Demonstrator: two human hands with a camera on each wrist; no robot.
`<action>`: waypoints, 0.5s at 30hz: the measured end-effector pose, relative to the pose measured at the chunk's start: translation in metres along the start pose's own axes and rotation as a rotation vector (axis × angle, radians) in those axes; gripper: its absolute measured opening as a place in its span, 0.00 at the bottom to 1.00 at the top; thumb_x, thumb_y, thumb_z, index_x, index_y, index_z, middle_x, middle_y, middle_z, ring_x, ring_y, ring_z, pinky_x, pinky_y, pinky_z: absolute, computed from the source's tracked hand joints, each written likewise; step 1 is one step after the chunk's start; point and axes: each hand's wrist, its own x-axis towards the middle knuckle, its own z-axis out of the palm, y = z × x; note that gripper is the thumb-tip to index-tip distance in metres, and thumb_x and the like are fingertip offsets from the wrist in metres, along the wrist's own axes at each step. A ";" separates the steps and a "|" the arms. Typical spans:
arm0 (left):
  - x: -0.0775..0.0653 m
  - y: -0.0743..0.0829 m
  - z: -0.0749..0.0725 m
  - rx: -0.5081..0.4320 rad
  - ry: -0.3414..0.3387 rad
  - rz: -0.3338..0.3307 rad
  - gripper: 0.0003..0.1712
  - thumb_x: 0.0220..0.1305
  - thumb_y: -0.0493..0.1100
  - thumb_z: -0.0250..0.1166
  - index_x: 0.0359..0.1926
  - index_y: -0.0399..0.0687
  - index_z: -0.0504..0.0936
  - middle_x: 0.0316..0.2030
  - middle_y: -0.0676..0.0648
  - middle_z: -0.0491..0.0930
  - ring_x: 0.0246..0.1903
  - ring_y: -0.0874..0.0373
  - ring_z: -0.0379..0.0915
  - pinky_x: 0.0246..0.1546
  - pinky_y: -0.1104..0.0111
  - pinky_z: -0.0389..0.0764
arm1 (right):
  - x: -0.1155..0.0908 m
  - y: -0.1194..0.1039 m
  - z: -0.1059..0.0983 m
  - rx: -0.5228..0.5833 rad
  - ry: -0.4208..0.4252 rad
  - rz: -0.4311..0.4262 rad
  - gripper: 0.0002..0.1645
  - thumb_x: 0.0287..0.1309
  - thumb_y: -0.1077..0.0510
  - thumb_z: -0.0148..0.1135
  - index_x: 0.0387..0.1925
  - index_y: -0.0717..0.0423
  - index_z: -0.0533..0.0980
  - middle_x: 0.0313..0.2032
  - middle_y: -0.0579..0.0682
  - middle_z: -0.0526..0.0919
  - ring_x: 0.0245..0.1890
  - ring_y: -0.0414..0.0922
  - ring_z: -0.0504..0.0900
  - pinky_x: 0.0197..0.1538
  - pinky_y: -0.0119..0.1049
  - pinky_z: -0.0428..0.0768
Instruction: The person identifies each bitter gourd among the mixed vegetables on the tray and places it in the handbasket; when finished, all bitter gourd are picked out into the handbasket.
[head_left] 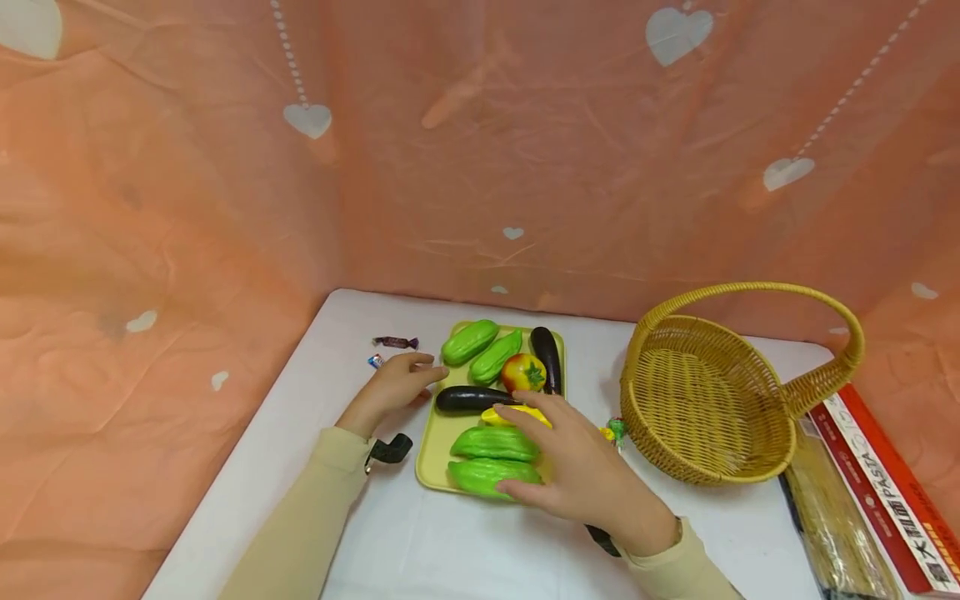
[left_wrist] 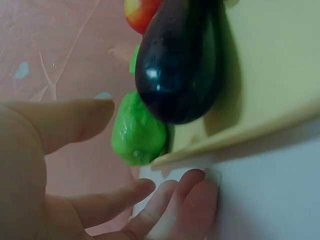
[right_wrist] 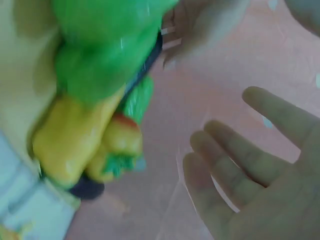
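Note:
A yellow tray (head_left: 435, 457) holds toy produce. Two green bitter melons (head_left: 495, 444) lie at its near end, and two more green ones (head_left: 469, 342) at the far end. Between them are a black eggplant (head_left: 468, 399) lying crosswise, a yellow piece (head_left: 498, 416) and a red-yellow fruit (head_left: 523, 372); a second eggplant (head_left: 547, 354) lies along the right side. My left hand (head_left: 397, 387) is beside the tray's left edge, thumb and fingers apart around nothing. Over the tray's near right part, my right hand (head_left: 588, 467) hovers with spread fingers; the right wrist view shows its palm bare.
A wicker basket (head_left: 637, 433) with a tall handle stands right of the tray. Wrapped candies (head_left: 396, 342) lie at the left, another candy (head_left: 617, 428) by the basket. A red pasta box (head_left: 885, 483) and a clear packet (head_left: 832, 517) lie far right. Orange cloth (head_left: 480, 167) hangs behind.

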 end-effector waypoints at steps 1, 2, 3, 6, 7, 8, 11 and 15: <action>0.001 0.000 0.001 -0.001 0.000 -0.004 0.39 0.67 0.60 0.65 0.70 0.41 0.71 0.56 0.40 0.82 0.41 0.55 0.82 0.44 0.65 0.85 | 0.001 -0.002 0.005 0.005 -0.010 -0.012 0.48 0.50 0.28 0.71 0.71 0.32 0.68 0.68 0.46 0.71 0.66 0.45 0.72 0.62 0.48 0.79; 0.002 0.000 0.003 -0.006 0.001 -0.006 0.38 0.66 0.59 0.65 0.69 0.42 0.71 0.56 0.40 0.82 0.41 0.55 0.82 0.45 0.66 0.85 | 0.001 -0.004 0.009 0.004 -0.017 -0.025 0.47 0.50 0.28 0.71 0.70 0.33 0.69 0.65 0.46 0.73 0.64 0.44 0.73 0.61 0.46 0.80; 0.003 -0.001 0.004 -0.008 0.002 -0.005 0.37 0.66 0.58 0.65 0.68 0.42 0.72 0.55 0.40 0.82 0.40 0.55 0.82 0.44 0.66 0.85 | 0.001 -0.005 0.012 0.003 -0.029 -0.032 0.46 0.50 0.29 0.72 0.69 0.34 0.70 0.64 0.45 0.74 0.63 0.43 0.74 0.59 0.45 0.81; 0.005 -0.003 0.006 0.010 0.003 0.007 0.34 0.66 0.55 0.66 0.67 0.42 0.74 0.52 0.41 0.84 0.38 0.56 0.83 0.43 0.67 0.84 | -0.001 -0.006 0.022 0.035 -0.067 -0.036 0.44 0.49 0.31 0.74 0.67 0.38 0.73 0.59 0.43 0.75 0.59 0.40 0.75 0.56 0.43 0.82; 0.005 -0.003 0.007 0.013 0.000 0.008 0.34 0.66 0.54 0.67 0.67 0.42 0.74 0.51 0.41 0.84 0.38 0.57 0.83 0.42 0.67 0.84 | -0.002 -0.007 0.024 0.041 -0.082 -0.030 0.43 0.50 0.32 0.74 0.66 0.39 0.74 0.58 0.42 0.75 0.58 0.39 0.75 0.55 0.42 0.83; 0.006 -0.004 0.008 0.005 -0.004 0.008 0.33 0.66 0.53 0.67 0.67 0.42 0.74 0.51 0.41 0.84 0.37 0.57 0.83 0.42 0.67 0.85 | -0.003 -0.007 0.026 0.048 -0.094 -0.025 0.43 0.50 0.33 0.74 0.66 0.39 0.74 0.56 0.41 0.75 0.56 0.38 0.75 0.55 0.41 0.82; 0.008 -0.005 0.009 -0.021 -0.016 0.009 0.32 0.66 0.51 0.68 0.67 0.42 0.74 0.50 0.40 0.84 0.36 0.57 0.83 0.41 0.67 0.85 | -0.003 -0.009 0.031 0.065 -0.129 -0.008 0.40 0.49 0.35 0.76 0.64 0.40 0.76 0.52 0.38 0.75 0.51 0.35 0.75 0.53 0.38 0.81; 0.009 -0.006 0.010 -0.044 -0.008 -0.004 0.32 0.66 0.48 0.68 0.68 0.42 0.74 0.50 0.40 0.84 0.36 0.56 0.82 0.38 0.68 0.86 | -0.004 -0.010 0.035 0.049 -0.167 0.002 0.37 0.50 0.38 0.76 0.62 0.40 0.77 0.48 0.38 0.74 0.47 0.35 0.73 0.50 0.37 0.80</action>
